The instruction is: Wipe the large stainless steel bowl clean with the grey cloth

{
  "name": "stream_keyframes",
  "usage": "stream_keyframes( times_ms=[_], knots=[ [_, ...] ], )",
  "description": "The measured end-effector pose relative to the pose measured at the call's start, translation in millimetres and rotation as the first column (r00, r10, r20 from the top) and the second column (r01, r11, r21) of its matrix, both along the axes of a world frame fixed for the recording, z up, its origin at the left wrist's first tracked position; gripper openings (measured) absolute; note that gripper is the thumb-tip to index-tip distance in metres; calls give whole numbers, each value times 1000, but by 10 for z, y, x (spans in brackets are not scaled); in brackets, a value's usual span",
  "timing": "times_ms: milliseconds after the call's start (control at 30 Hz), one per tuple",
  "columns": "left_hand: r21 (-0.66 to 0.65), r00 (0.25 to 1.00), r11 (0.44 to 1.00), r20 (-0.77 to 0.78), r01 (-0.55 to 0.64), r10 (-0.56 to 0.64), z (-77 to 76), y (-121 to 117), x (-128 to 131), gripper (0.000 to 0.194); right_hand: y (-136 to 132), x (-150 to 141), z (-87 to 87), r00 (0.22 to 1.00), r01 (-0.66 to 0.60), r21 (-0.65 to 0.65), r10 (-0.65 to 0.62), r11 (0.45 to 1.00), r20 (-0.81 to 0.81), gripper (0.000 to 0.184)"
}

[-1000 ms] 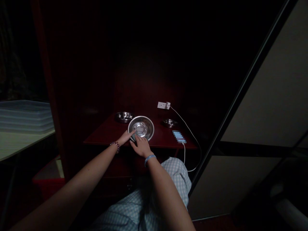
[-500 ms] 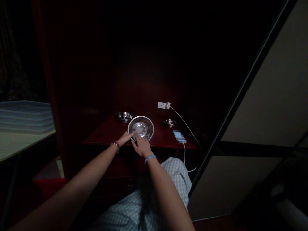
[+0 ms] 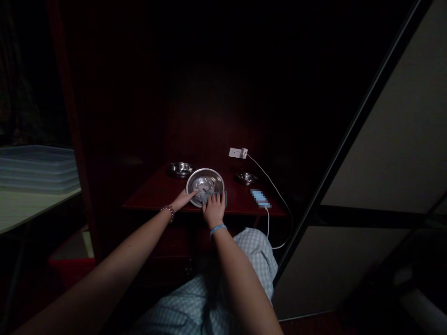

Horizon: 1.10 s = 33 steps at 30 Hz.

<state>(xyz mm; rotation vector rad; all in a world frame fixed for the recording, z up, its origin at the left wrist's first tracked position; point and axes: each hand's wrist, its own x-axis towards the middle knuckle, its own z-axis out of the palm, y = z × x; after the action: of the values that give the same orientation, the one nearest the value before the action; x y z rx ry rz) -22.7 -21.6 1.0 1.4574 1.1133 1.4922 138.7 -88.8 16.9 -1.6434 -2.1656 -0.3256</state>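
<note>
Head view: looking forward and down into a dark cabinet, at a dark red wooden shelf (image 3: 150, 197), with both forearms reaching in from the near side above a lap in pale blue checked trousers (image 3: 253, 249).

Left hand (image 3: 183, 200): open and nearly flat, fingers together and extended, fingertips resting inside the near left part of the bowl; a beaded bracelet (image 3: 168, 211) around the wrist.

Right hand (image 3: 213, 210): fingers spread and pointing far, lying on the cloth at the bowl's near right rim; no telling whether the fingers pinch the cloth or only press it; a light blue wristband (image 3: 218, 230) around the wrist.

Steel bowl (image 3: 206, 170): wide and shallow, sitting on the shelf near its near edge, between both hands.

Cloth (image 3: 224, 198): grey-blue, draped from inside the bowl over the near right rim, under the right hand.

Shelf items: a small steel bowl (image 3: 180, 170) far left of the wide bowl and another small steel bowl (image 3: 246, 178) far right of it, both apart from it; a white socket (image 3: 237, 152) at the far right; a pixelated phone (image 3: 260, 197) near right, joined by a white cable (image 3: 275, 190).

Left side: stacked translucent plastic trays (image 3: 38, 170) on a pale table (image 3: 21, 211), a red box (image 3: 71, 260) lower down.

Right side: pale sliding door panel (image 3: 391, 139).
</note>
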Motion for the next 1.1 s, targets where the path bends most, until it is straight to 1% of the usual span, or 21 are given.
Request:
stream_keyframes(
  times_ms=[100, 267, 367, 433, 533, 700, 900, 967, 1100],
  knots=[
    [5, 1000, 1000, 10, -13, 13, 21, -24, 11, 70, 4, -14, 8, 1000, -18, -27, 18, 999, -19, 51],
    [20, 1000, 1000, 0, -17, 17, 83, -97, 21, 64, 21, -27, -21, 998, -55, -1, 55, 998, 0, 49],
    [29, 1000, 1000, -17, 7, -7, 107, -141, 6, 64, 14, -32, -45, 998, -58, 24, 59, 998, -31, 49],
    [32, 998, 999, -50, 40, -39, 111, -161, -7, 63, -2, -41, -44, 997, -55, 16, 56, 998, -46, 50],
    [36, 993, 996, -94, 77, -73, 89, -153, -16, 64, -41, -62, -19, 998, -50, -27, 49, 998, -44, 54],
    [28, 991, 995, -94, 93, -90, -4, -35, -13, 82, -104, -103, 20, 996, -93, -63, 92, 994, -20, 61],
    [-13, 997, 999, -69, 40, -41, -61, 54, -24, 76, -115, -119, 12, 984, -177, -83, 178, 981, 6, 62],
    [-13, 998, 1000, -55, 24, -25, -64, 53, -22, 75, -110, -118, 11, 982, -189, -82, 190, 979, 3, 63],
    [-24, 998, 1000, -54, 13, -14, -75, 58, -16, 79, -109, -111, 28, 982, -187, -87, 190, 978, 16, 61]
  ],
)
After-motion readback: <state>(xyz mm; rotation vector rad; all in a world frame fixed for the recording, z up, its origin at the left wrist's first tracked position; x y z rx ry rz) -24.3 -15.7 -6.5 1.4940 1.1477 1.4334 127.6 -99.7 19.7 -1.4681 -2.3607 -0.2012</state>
